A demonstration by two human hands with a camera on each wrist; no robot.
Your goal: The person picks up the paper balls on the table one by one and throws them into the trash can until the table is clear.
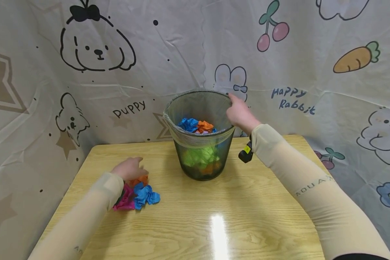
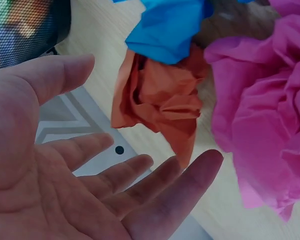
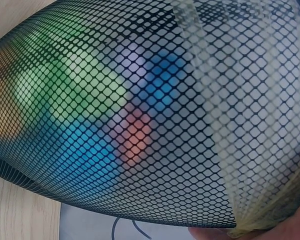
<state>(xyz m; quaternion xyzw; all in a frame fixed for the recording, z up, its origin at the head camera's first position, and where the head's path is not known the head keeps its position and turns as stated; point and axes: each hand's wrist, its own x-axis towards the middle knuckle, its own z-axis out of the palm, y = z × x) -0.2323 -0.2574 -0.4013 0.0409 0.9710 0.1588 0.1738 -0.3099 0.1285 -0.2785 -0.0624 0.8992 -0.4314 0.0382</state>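
My left hand (image 1: 129, 169) hovers at the left of the table, fingers apart and slightly bent, holding nothing. Just by its fingertips lies a crumpled orange paper (image 2: 162, 92). Beside that are a blue crumpled paper (image 1: 146, 195) and a magenta crumpled paper (image 2: 262, 110). At the back centre stands a dark mesh wastebasket (image 1: 199, 173), upright, with a clear liner folded over its rim. My right hand (image 1: 241, 112) grips that rim on the right side; most of its fingers are hidden. Inside the basket show crumpled blue paper (image 1: 189, 124), orange paper (image 1: 205, 126) and green paper (image 3: 90, 90).
The wooden table (image 1: 188, 220) ends at a patterned cloth backdrop (image 1: 181, 47) right behind the basket. A black wrist device (image 1: 246, 153) with a yellow mark hangs below my right wrist. Light glares on the table front.
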